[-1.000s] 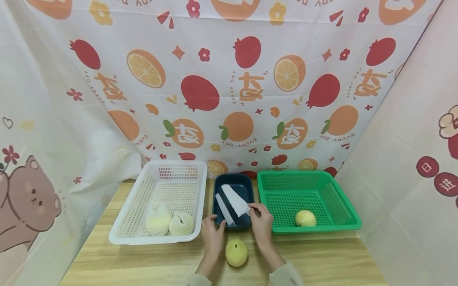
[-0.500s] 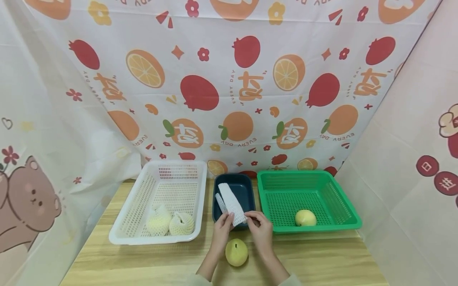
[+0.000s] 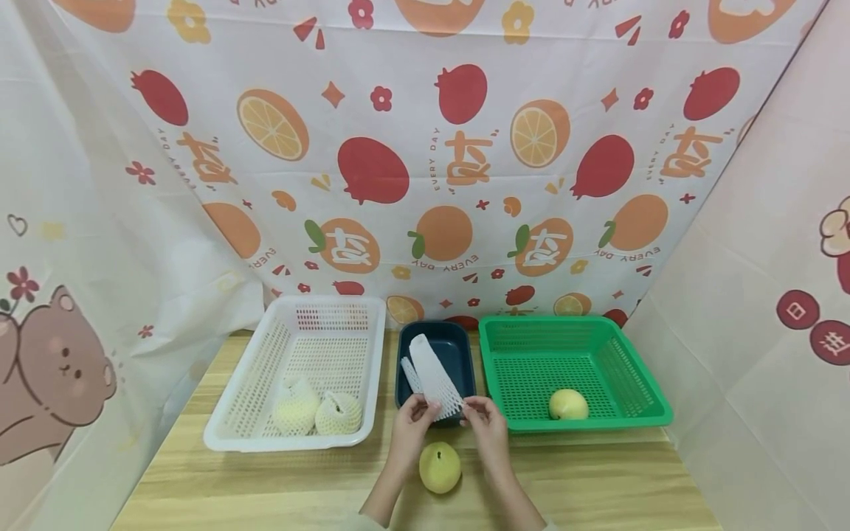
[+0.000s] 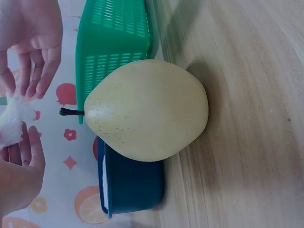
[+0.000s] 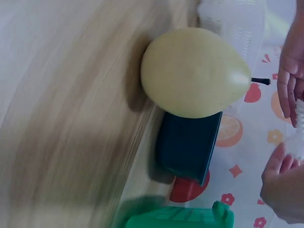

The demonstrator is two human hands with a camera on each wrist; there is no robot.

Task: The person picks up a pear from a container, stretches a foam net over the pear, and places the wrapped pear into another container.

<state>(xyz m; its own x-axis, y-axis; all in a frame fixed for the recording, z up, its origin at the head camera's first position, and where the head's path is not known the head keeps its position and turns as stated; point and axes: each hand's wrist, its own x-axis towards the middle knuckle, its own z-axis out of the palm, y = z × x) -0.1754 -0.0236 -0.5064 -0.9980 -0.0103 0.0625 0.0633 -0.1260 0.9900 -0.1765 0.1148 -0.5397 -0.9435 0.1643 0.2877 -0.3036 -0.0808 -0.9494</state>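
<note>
Both hands hold the near, open end of a white foam net sleeve (image 3: 433, 375) in the head view. My left hand (image 3: 406, 431) pinches its left edge between thumb and fingers; my right hand (image 3: 488, 429) pinches the right edge. The sleeve slants back over a dark blue tray (image 3: 458, 354), where a second foam net sleeve (image 3: 410, 375) lies. Between the forearms, a bare yellow-green pear (image 3: 440, 468) stands on the table, stem up. It looms large in the left wrist view, with the pinched mesh (image 4: 12, 121) beyond its stem.
Left of the tray, a white basket (image 3: 229, 413) holds two pears in foam nets (image 3: 339, 414). To the right, a green basket (image 3: 637, 383) contains one bare pear (image 3: 568, 405). A wooden table (image 3: 598, 487) carries everything, with printed cloth (image 3: 372, 169) behind.
The right hand has drawn the sleeve's near end toward the body. The left hand has come from the tray's front edge to take its left side; the mouth now looks spread wider.
</note>
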